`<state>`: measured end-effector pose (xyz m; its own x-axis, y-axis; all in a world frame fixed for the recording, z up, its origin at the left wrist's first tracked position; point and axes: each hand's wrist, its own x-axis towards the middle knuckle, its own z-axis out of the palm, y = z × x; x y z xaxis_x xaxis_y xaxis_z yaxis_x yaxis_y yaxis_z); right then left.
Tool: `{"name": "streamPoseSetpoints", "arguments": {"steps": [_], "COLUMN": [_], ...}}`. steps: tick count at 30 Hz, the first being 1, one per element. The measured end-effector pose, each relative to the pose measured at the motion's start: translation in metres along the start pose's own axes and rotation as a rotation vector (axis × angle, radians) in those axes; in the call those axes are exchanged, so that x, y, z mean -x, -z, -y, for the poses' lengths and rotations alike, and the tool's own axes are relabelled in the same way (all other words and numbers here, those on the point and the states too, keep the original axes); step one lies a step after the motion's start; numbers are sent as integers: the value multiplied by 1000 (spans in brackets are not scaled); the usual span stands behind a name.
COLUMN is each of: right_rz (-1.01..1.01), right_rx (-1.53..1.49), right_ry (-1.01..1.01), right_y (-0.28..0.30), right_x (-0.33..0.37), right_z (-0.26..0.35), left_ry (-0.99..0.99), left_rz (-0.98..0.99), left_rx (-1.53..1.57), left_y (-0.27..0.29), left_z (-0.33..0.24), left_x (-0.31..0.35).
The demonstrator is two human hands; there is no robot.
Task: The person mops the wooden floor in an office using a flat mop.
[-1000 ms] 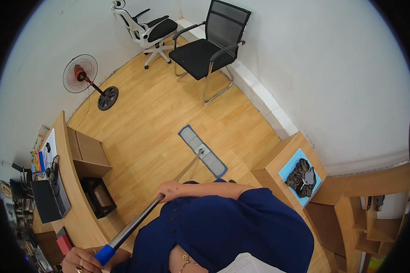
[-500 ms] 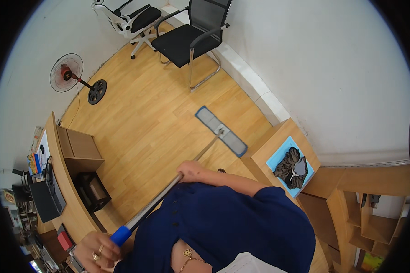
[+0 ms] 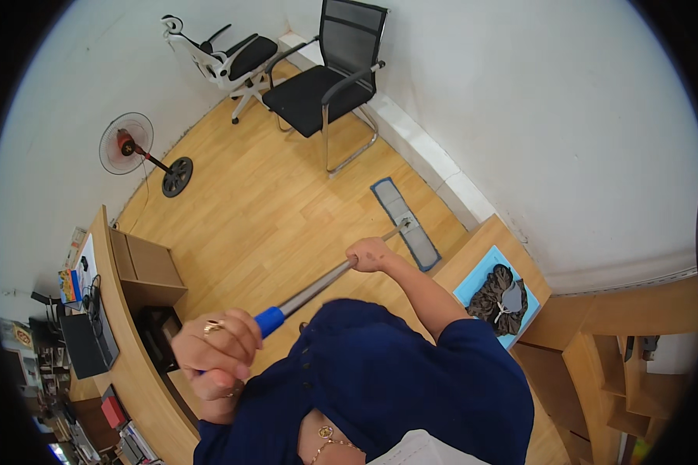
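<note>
- Across the middle: pale wooden floor (image 3: 240, 201).
- Lower left: curved desk (image 3: 143, 395).
- Right of centre: flat mop (image 3: 407, 225), head on the floor.
- Left of centre, low: left hand (image 3: 219, 345), clenched around the blue grip (image 3: 269, 321).
- Centre: right hand (image 3: 370, 254), grasping the pole (image 3: 318, 287).

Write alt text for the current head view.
A person holds a flat mop by its pole, left-hand grip at the blue end, right-hand grip lower down, its pad on a wooden floor. Beyond stand a fan and two chairs; a desk is at left.
</note>
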<state>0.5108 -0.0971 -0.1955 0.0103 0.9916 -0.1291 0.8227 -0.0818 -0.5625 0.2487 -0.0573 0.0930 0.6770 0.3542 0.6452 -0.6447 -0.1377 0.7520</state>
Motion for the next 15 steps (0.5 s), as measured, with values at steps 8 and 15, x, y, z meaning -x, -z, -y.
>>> {"name": "streamPoseSetpoints", "arguments": {"steps": [8,15], "right_rz": [-125,-569], "right_rx": [165,-149], "right_ry": [-95,74], "right_y": [-13,29], "right_x": [7,23], "right_z": [-64,-4], "left_ry": [191,84], "left_rz": [42,116], "left_rx": [-267,-453], "left_y": [-17,-16], "left_z": [26,44], "left_x": [21,-12]}}
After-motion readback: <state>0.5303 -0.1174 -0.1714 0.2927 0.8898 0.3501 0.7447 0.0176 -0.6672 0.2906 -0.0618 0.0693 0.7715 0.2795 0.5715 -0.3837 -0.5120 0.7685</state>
